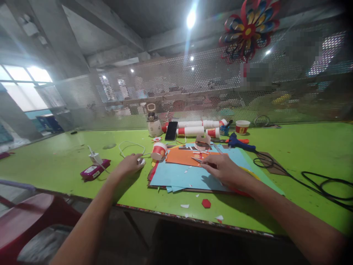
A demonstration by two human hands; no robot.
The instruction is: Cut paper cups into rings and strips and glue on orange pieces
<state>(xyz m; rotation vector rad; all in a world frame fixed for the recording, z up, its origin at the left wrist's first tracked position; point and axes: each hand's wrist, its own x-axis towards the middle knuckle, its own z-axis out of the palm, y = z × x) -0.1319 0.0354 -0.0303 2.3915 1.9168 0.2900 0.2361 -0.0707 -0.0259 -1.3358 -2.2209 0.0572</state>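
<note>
On the green worktop, near the middle of its front edge, a loose stack of blue sheets under an orange sheet. Above this stack, the right hand, grip pinching what look like tweezers, thumb and fingers drawn together around the shaft, with metal tips pointing left over the orange sheet. Just left of the stack, the left hand, low over the worktop, fingers on a small white piece; cannot tell whether pinched or merely covered. Between that hand and the orange sheet, a tilted red-and-white cup. Along the near edge, a red hexagon and several white scraps. Behind the stack, from left to right: a bottle, a dark phone at a slant, nested cups lying on their sides, and one more cup upright, apart from those. To the right of the papers, a blue glue gun trailing a black cord in loops. At the left, well apart from the stack, a purple power strip with a white charger plugged in. Beyond the far edge, a perforated screen; high at the right, a colourful paper flower.
</note>
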